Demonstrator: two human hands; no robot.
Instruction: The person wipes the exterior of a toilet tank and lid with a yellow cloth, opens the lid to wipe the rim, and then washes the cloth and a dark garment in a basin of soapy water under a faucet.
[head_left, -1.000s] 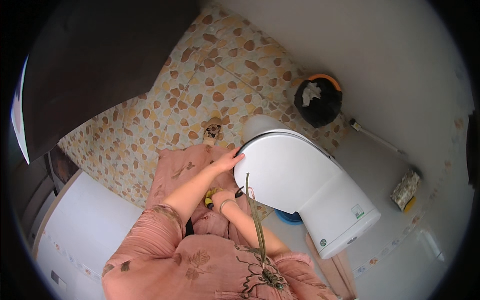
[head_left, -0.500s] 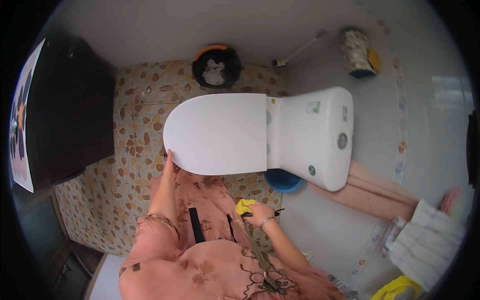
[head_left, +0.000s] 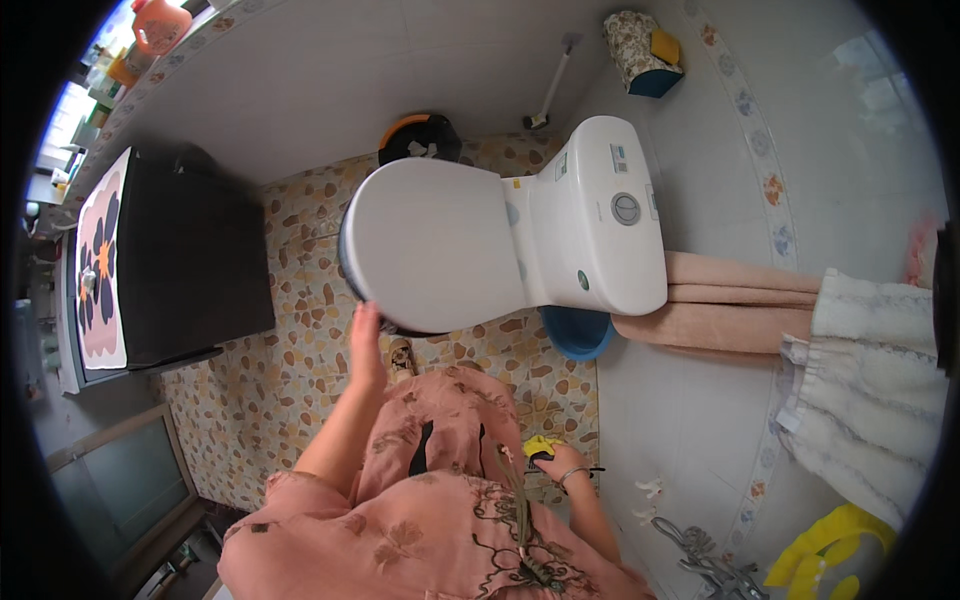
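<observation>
The white toilet lid (head_left: pixel 430 245) covers the bowl; a dark gap shows under its front edge. My left hand (head_left: pixel 367 345) is at the lid's near front edge, fingers stretched out and their tips at the rim; whether they bear on it is hard to see. Low on the right, my right hand (head_left: pixel 563 462) is closed around a crumpled yellow cloth (head_left: pixel 541 445). Something dark also shows at that hand, with a thin dark end sticking out past the wrist. The white tank (head_left: pixel 595 215) has a round flush button on top.
A black-lined bin (head_left: pixel 440 135) stands beyond the toilet, near a toilet brush (head_left: pixel 538 120). A blue basin (head_left: pixel 577 335) sits beside the tank. Pink towels (head_left: pixel 740 300) and a white towel (head_left: pixel 870 380) hang right. A dark cabinet (head_left: pixel 195 260) stands left.
My view has turned and shifted, bringing the window shelf into sight. The dark gap under the lid's front edge now shows. My left hand stays by the rim, and my right still holds the yellow cloth.
</observation>
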